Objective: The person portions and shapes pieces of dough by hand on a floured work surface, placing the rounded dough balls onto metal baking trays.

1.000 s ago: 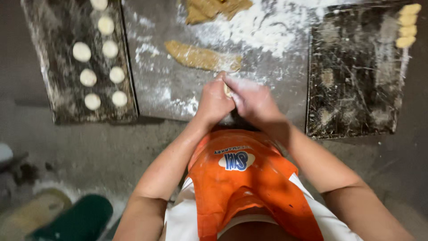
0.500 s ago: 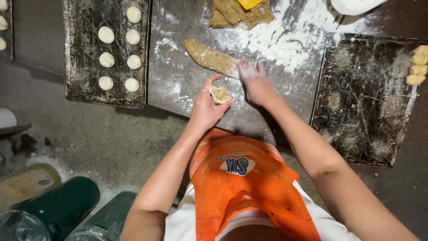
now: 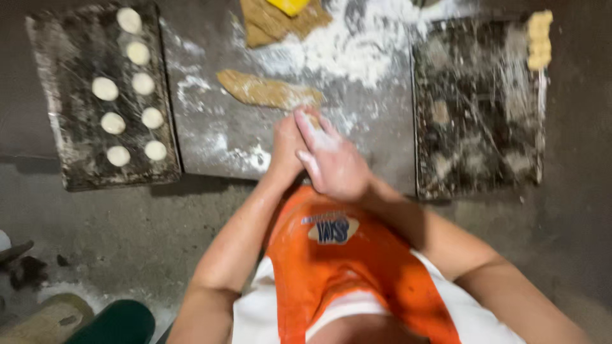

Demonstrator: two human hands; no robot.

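**Floury palms back together on the dough piece**

Flour-dusted right hand now lies over the left hand at frame centre, just above the orange apron. Half a sec ago the hands were apart: left cupping a small dough piece, right reaching up toward the dough log. Now closed up again, palm over palm, same pose as 1 s ago. Reads as one piece pinched off and being rolled into a ball.

Dough piece: only a sliver shows at the fingertips, rest hidden between palms. R fingers straight and pressed together, flat over the L; L fingers mostly covered, can't tell.

Log lies on the floured metal sheet, just above the hands, not touching. Left tray, upper left: seven round balls in two rows. Right tray: short stack of pieces at its upper right corner. More dough top centre.
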